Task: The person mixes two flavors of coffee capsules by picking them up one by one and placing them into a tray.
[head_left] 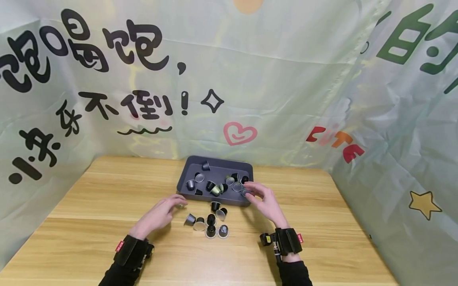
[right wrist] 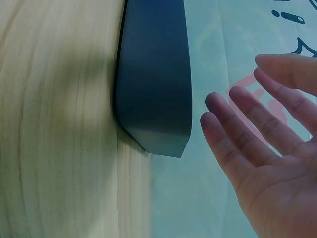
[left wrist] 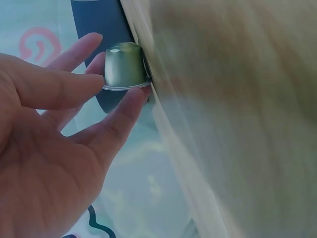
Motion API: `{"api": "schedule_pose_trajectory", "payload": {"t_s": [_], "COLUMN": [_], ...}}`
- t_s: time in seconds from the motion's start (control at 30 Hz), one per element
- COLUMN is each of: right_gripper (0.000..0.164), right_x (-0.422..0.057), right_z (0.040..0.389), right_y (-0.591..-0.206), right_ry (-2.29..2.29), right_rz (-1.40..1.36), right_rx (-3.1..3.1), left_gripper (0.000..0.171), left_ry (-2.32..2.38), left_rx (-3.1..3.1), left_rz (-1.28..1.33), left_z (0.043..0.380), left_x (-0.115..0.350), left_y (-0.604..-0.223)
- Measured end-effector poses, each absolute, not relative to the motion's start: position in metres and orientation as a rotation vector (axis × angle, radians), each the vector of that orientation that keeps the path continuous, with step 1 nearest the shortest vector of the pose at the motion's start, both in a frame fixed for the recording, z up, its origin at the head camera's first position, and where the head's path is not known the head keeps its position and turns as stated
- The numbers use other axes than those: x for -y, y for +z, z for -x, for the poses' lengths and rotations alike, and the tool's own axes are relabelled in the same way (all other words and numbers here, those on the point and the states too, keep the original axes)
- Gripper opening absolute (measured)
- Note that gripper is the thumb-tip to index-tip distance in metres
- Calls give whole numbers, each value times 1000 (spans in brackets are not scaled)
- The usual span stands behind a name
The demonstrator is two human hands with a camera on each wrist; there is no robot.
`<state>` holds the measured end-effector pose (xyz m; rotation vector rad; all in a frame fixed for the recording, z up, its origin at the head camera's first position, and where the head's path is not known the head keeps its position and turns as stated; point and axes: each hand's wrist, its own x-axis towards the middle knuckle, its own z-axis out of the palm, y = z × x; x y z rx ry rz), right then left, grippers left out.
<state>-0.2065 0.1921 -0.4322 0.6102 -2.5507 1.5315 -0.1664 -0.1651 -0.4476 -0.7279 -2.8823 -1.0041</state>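
At the tray's front left corner, my left hand point(head_left: 162, 212) pinches a green coffee capsule point(left wrist: 126, 67) by its rim between thumb and fingers. The capsule's lidded side faces down in the left wrist view. My right hand point(head_left: 265, 201) is over the front right corner of the dark grey tray point(head_left: 214, 162), its fingers spread and relaxed; in the right wrist view nothing is between them. Inside the tray lie several capsules, among them a pale green one point(head_left: 215, 190) and a grey one point(head_left: 191, 184).
In front of the tray, several black and grey capsules point(head_left: 211, 231) stand or lie close together on the wooden table point(head_left: 107, 198). A printed cloth point(head_left: 286, 99) hangs behind the table and along its sides.
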Motion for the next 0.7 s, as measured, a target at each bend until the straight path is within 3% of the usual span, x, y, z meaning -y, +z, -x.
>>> {"api": "schedule_pose_trajectory", "payload": {"t_s": [0.33, 0.7], "right_gripper": [36, 39], "right_x": [-191, -191], "right_z": [207, 208], "right_y": [-435, -436], "right_ry": [1552, 1556], "right_rz": [-618, -654], "right_rx": [2542, 2559], "left_gripper": [59, 58], "left_ry": [-854, -850], "left_rx": [2978, 2951], "left_rz": [644, 585], "left_z": [164, 161], "left_x": [166, 167], "left_y": [-447, -449]}}
